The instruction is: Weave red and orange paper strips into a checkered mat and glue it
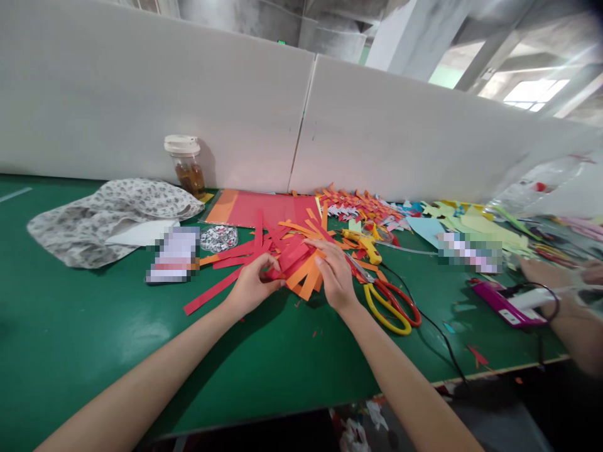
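My left hand [257,282] pinches the end of a red paper strip at the near left side of a heap of strips. My right hand [333,271] lies over the heap's right side, its fingers stretched out on the paper. Between the hands, orange strips [308,276] fan toward me, and red strips [217,290] spread out to the left. Scissors with one yellow and one red handle [389,307] lie just right of my right hand. Behind them is a yellow glue gun [362,243] with a black cord.
A lidded jar [186,166], patterned cloth [113,216], phone [174,254] and packet of small round pieces [219,238] sit left. Folded paper pieces [360,204] pile up behind. Right are a clear bottle [537,185], magenta device [509,304] and another person's hand [572,307].
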`<state>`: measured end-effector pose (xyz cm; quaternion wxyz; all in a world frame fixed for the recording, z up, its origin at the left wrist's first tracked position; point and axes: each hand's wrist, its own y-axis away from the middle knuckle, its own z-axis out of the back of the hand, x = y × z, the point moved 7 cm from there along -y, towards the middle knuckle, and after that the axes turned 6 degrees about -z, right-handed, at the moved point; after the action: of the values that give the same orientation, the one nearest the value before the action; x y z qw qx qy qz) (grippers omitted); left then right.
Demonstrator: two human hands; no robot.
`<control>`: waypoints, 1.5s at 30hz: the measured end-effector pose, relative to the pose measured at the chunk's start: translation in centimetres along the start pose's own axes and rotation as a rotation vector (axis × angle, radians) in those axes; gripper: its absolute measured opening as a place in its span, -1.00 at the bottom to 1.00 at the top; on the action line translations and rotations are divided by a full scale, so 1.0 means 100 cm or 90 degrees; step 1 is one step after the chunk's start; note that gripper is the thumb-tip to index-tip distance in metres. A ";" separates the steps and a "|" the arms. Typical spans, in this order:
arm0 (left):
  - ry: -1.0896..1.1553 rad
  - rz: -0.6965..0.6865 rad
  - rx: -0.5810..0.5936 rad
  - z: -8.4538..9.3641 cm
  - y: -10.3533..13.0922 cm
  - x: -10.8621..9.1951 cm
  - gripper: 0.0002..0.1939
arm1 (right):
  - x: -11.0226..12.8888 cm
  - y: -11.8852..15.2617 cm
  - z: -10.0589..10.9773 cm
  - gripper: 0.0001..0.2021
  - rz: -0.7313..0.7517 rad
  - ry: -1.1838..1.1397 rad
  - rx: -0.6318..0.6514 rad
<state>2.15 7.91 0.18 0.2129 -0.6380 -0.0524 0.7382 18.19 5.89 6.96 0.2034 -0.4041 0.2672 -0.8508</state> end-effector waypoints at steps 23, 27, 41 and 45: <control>-0.026 -0.012 -0.022 0.003 0.000 0.007 -0.58 | 0.010 0.005 0.013 -0.75 0.013 -0.006 -0.074; -0.010 -0.002 -0.027 0.003 -0.001 0.005 -0.55 | -0.008 0.004 -0.001 -0.70 -0.138 -0.098 0.014; -0.003 -0.022 0.017 -0.002 0.002 -0.006 -0.61 | -0.044 0.004 -0.025 -0.63 -0.369 -0.392 0.077; -0.009 -0.009 0.009 -0.002 0.002 -0.006 -0.61 | -0.039 0.003 -0.019 -0.67 -0.335 -0.352 0.054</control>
<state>2.32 7.45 0.66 0.2226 -0.6309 -0.0533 0.7414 19.04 8.45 3.52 0.0589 -0.6642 0.0535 -0.7433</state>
